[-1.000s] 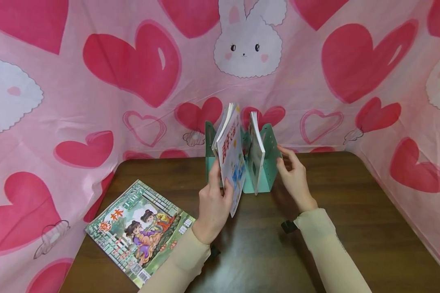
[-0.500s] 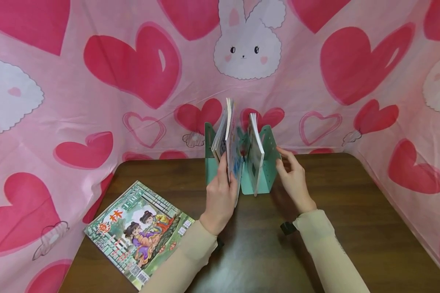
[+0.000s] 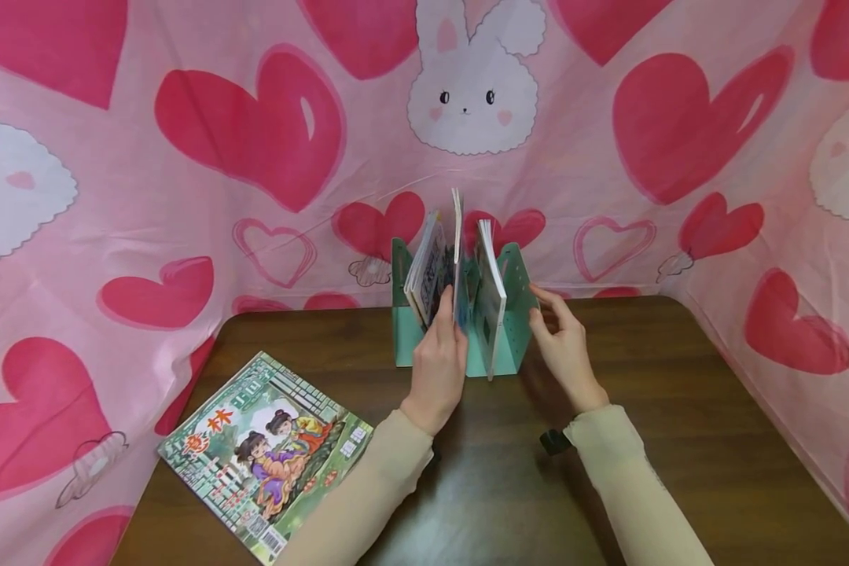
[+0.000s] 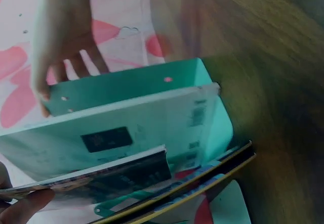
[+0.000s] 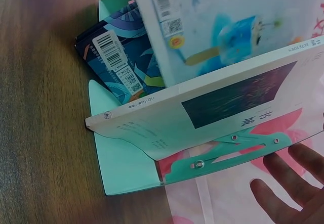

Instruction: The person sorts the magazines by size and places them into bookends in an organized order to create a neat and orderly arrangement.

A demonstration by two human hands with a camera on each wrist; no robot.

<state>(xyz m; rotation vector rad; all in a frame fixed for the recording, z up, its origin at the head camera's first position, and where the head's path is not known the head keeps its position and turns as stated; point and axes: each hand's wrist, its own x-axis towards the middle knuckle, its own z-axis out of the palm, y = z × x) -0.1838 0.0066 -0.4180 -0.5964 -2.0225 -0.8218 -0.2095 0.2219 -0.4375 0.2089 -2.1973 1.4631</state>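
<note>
The left hand had its thumb and fingers closed on a thin magazine, pinching it nearly upright in the gap at the middle of a mint-green book rack; whether its lower edge rested on the base could not be told. In the right wrist view, this magazine's pale cover showed a blue and yellow drawing. The right hand was loosely curved, not clenched, with its fingertips against the rack's right end plate and the other fingers spread slightly behind it. To the left of the held magazine, a few books stood leaning in the rack, one of them dark blue with a barcode label in the right wrist view. To its right, a white magazine with a dark picture on its cover stood tilted, near the end plate. Both forearms wore pale beige sleeves. The rack stood towards the far edge of a brown wooden table, and on the left lay another magazine, face up and askew, its green cover showing two cartoon figures. Behind hung a pink cloth printed with red hearts and white rabbits.
</note>
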